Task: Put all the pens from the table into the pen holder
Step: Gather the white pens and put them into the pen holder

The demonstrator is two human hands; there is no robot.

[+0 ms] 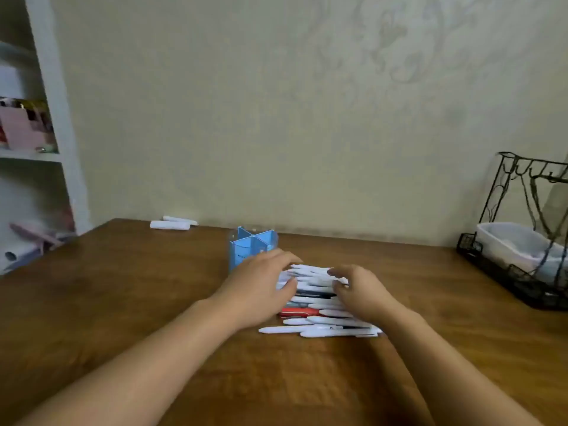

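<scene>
My hands (310,290) cover both ends of the pens (313,302); I cannot count them or see any grip.

Rough count: one blue pen holder (252,248) just past the left hand (261,287), one red pen (296,312) and one dark pen (313,293) between both hands, plus a dozen-ish white pens (310,329), too overlapped to count exactly.

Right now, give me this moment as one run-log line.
stage: gathering | left hand: on pen pile | right hand: on pile | pen holder: no pens visible | lifted: none
</scene>
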